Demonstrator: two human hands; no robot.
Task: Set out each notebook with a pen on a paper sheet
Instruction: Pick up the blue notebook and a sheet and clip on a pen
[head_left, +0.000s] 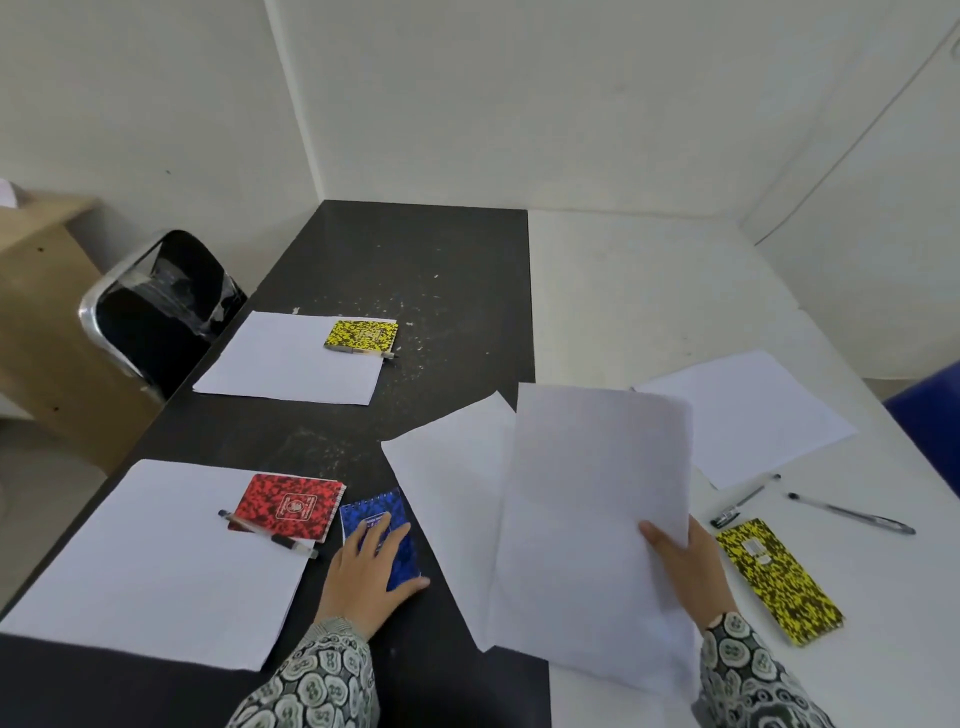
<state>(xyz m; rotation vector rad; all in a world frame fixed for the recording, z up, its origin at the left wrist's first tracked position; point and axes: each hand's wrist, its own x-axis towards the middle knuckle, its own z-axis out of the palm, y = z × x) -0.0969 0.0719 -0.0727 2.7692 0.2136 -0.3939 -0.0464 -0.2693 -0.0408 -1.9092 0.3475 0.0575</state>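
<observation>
The right hand (685, 564), at lower right of the frame, pinches the lower edge of a loose sheet (597, 499) between thumb and fingers, so that the sheet stands tilted off the table (415, 270). The left hand (371, 569), at lower centre, lies flat with fingers spread on the blue notebook (397, 512), pressing it rather than closed around it. Held by one edge only, the thin sheet could sag, fold or slide out of the grip. It also hides part of the flat sheet (441, 499) beneath, and swinging it down carelessly might push that one askew. The blue notebook lies on bare black table just beside the red notebook (288, 506); dragging it could nudge the red one or roll its pen (267, 535) off the lower-left sheet (130, 566). Two sets look done: that red pair, and at upper centre a small yellow notebook (362, 334) with a pen along its near edge on another sheet (291, 358). At right, on the white part of the table, a long yellow notebook (779, 579), two spare pens (852, 514) and a far sheet (748, 415) wait unpaired. The covers are stiff, speckled card, the blue one spiral-bound at its top; the paper is plain, matt and limp; the black top is scuffed with pale flecks.
</observation>
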